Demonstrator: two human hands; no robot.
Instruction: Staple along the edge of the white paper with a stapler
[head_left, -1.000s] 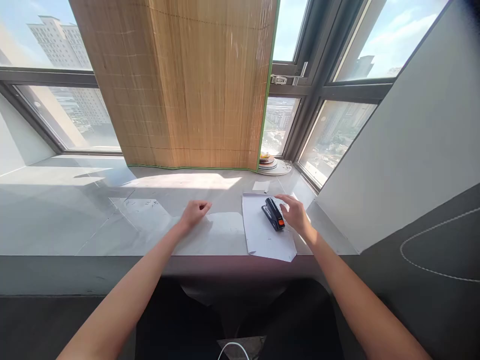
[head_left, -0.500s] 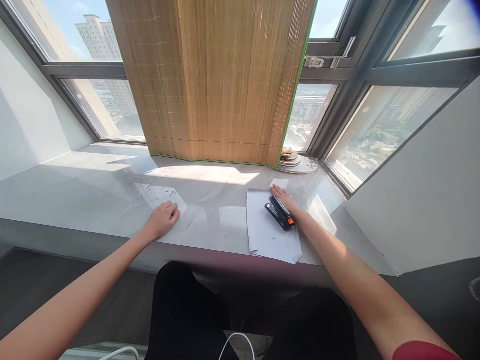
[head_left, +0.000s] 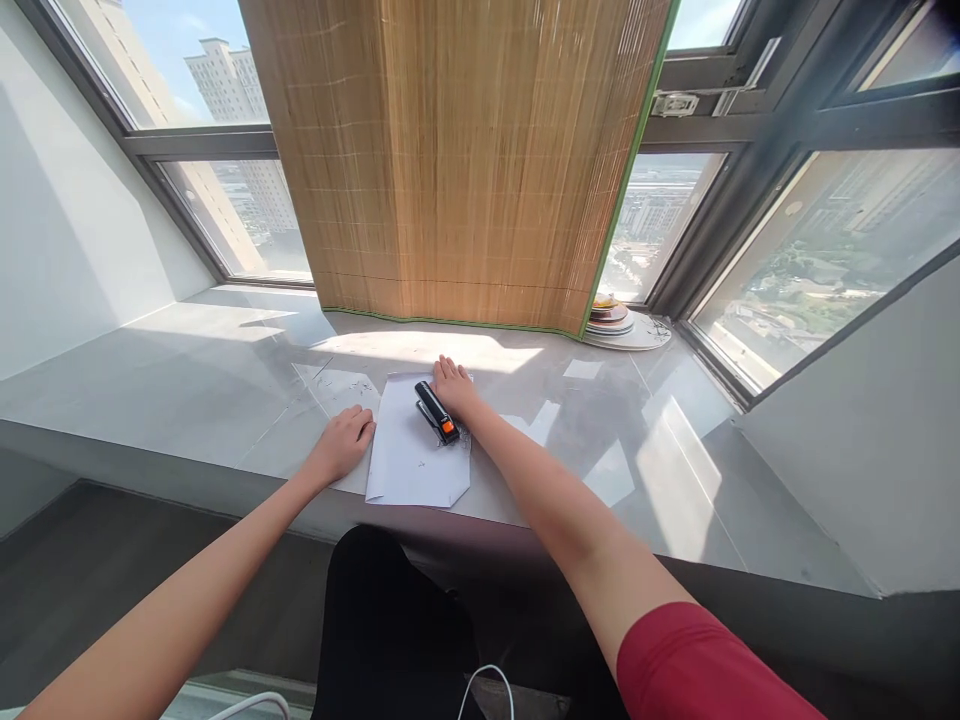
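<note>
A black stapler with an orange end lies on white paper near the front edge of the sill. My right hand rests flat at the paper's upper right, beside the stapler, its fingers stretched out and pointing away from me. To the left of the paper, my left hand lies on the sill with its fingers loosely bent; nothing shows in it. Small dark bits, perhaps staples, are scattered on the sill beyond my left hand and on the paper.
A bamboo blind with a green edge hangs down to the tiled sill. Stacked round plates stand at its lower right corner, by the window. A white cable loops below, near my legs.
My right hand, the paper and the stapler have moved left across the sill, close to my left hand. My left hand has stayed nearly in place. The view has shifted slightly.
</note>
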